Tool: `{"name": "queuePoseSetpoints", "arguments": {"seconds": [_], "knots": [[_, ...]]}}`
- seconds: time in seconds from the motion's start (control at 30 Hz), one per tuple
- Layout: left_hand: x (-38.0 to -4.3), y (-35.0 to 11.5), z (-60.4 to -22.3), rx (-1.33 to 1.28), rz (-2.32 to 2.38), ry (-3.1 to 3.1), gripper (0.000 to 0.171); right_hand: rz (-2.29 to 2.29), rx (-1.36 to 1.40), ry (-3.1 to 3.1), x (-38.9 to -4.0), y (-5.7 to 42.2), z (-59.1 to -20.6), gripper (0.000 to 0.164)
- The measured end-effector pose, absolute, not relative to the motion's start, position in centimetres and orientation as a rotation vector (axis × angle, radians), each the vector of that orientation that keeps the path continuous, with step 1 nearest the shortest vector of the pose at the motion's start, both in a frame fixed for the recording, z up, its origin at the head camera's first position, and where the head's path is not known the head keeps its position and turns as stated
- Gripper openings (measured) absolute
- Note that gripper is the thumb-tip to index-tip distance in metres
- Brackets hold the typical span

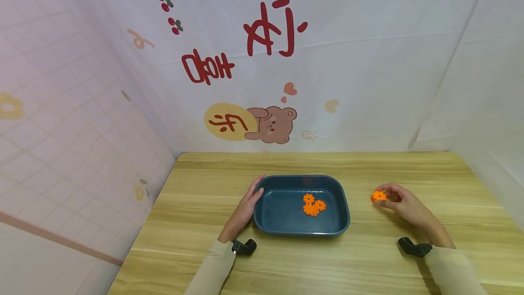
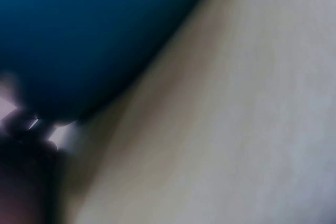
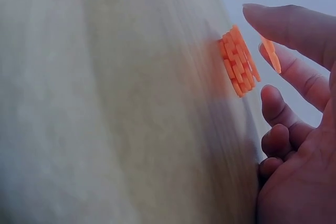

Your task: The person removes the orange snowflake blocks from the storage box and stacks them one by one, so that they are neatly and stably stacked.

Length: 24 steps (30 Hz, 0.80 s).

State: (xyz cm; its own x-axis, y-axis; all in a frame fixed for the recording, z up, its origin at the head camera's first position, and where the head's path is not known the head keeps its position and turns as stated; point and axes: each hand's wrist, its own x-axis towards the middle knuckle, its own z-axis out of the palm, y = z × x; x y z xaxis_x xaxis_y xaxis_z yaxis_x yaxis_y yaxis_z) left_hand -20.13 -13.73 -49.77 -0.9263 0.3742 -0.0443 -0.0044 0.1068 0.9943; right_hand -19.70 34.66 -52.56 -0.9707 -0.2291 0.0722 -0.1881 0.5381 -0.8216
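Note:
A dark blue tray (image 1: 282, 230) lies on the table, with several orange notched discs (image 1: 312, 209) in its right half. My left hand (image 1: 247, 201) holds the tray's left rim near the far corner, thumb over the edge and fingers along the outer side. In the left wrist view only the tray's blurred blue wall (image 2: 100, 35) and the wood show. To the right of the tray, my right hand (image 1: 403, 201) pinches an orange notched disc (image 3: 271, 55) between thumb and finger. Right beside that disc is a neat stack of similar orange discs (image 3: 239, 62).
The wood-grain table (image 1: 303, 263) ends at a white printed wall sheet (image 1: 368, 67) behind. More sheeting (image 1: 73, 149) closes off the left side, and another sheet hangs at the right. Each wrist wears a black camera mount (image 1: 414, 246).

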Motion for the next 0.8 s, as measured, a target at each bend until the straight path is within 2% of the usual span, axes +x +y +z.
{"name": "queuePoseSetpoints", "arguments": {"seconds": [0.33, 0.6, 0.8], "knots": [[-20.2, -13.7, -49.9, 0.355, 1.891, 2.125, 0.051, -1.401, -0.398, 2.751, -19.8, 34.4, -52.7, 0.032], [-21.3, -13.9, -52.5, 0.334, 1.898, 2.148, 0.051, -1.371, -0.408, 2.774, -19.7, 34.0, -52.4, 0.032], [-21.2, -13.8, -53.0, 0.340, 1.934, 2.171, 0.052, -1.327, -0.408, 2.813, -19.8, 34.1, -52.6, 0.031]]}}
